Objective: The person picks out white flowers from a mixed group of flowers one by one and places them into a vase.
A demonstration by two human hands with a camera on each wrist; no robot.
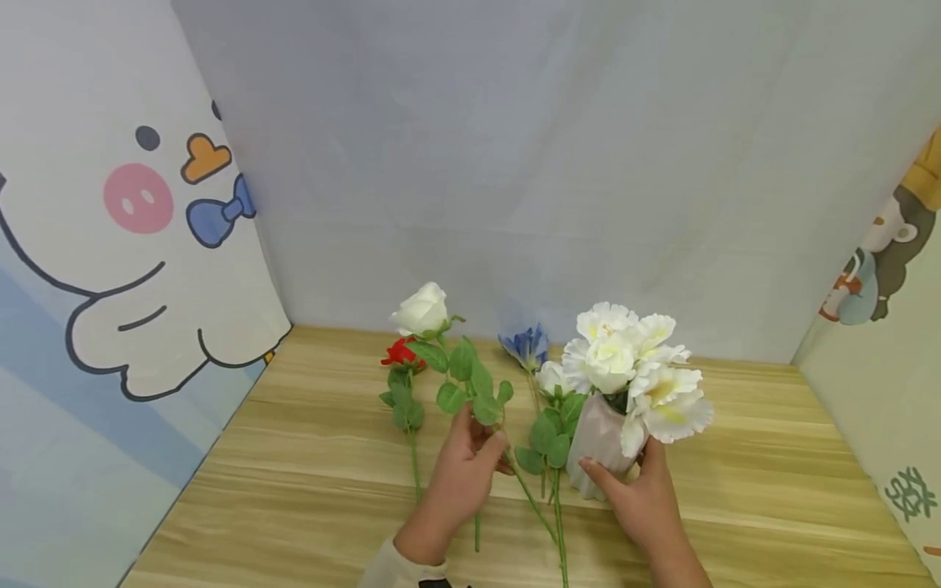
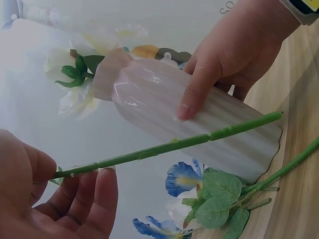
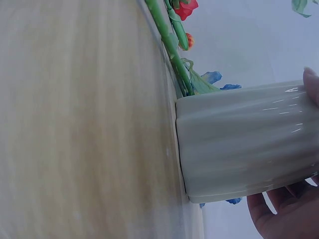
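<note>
My left hand (image 1: 457,474) pinches the green stem (image 2: 174,145) of a white rose (image 1: 421,310), just below its leaves. The bloom points up and to the left, and the bare stem end slants toward me. In the left wrist view, that stem crosses in front of the vase. My right hand (image 1: 650,500) grips the pale ribbed vase (image 1: 597,445) around its side, thumb on the near face. White flowers (image 1: 671,400) fill the vase mouth. The right wrist view shows the vase base (image 3: 219,149) at the tabletop; whether it fully rests there I cannot tell.
Left of my left hand lies a red rose (image 1: 403,354) with a leafy stem. Between the hands, a blue flower (image 1: 528,347) and another white rose (image 1: 553,379) lie on the wooden table (image 1: 309,457). A grey cloth (image 1: 515,163) hangs behind; printed panels stand at both sides.
</note>
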